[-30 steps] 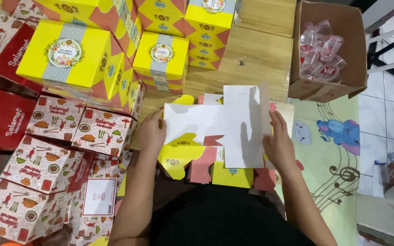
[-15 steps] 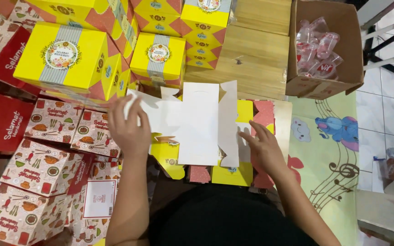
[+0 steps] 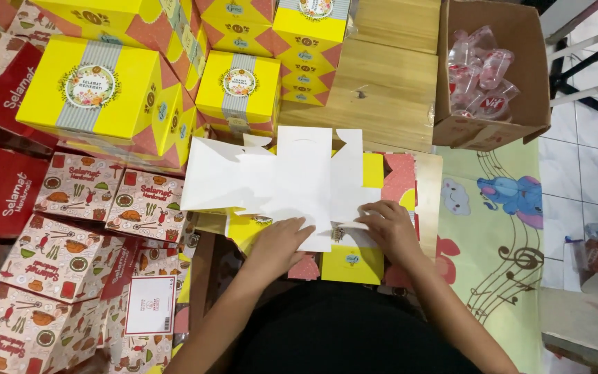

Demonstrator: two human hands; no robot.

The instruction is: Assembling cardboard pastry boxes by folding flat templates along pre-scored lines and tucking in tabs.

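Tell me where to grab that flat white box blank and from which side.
Probably take the white box blank by its near edge, coming from the person's side: it lies flat and unfolded, white face up, and the left hand and right hand already rest there. Its far flaps run up to the stacked yellow boxes.

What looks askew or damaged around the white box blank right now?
Nothing looks damaged. The white blank lies flat, unfolded, white side up, over yellow blanks, with the left hand and right hand pressing its near edge. The yellow boxes behind are stacked loosely at mixed angles, none crushed.
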